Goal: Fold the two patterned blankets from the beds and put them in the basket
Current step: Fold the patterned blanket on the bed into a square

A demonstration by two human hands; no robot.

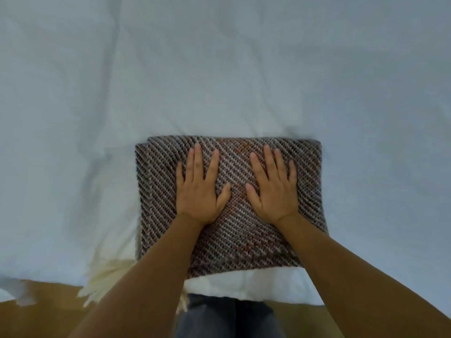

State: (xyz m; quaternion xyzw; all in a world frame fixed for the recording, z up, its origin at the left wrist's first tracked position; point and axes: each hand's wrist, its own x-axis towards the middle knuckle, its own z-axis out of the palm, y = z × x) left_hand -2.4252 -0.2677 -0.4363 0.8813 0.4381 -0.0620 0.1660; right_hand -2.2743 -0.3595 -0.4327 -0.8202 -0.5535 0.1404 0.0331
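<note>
A patterned blanket [234, 242] with brown and grey diagonal stripes lies folded into a thick square near the front edge of the bed. My left hand [199, 189] rests flat on its left half, palm down, fingers spread. On its right half my right hand [274, 187] lies flat the same way. Neither hand grips the cloth. Cream fringe [102, 276] from the blanket hangs out at its lower left over the bed's edge. No basket and no second blanket are in view.
The bed's white cover [219, 69] fills most of the view, wrinkled. A wooden floor [36, 318] shows along the bottom. My legs in grey trousers [227, 318] stand against the bed's front edge.
</note>
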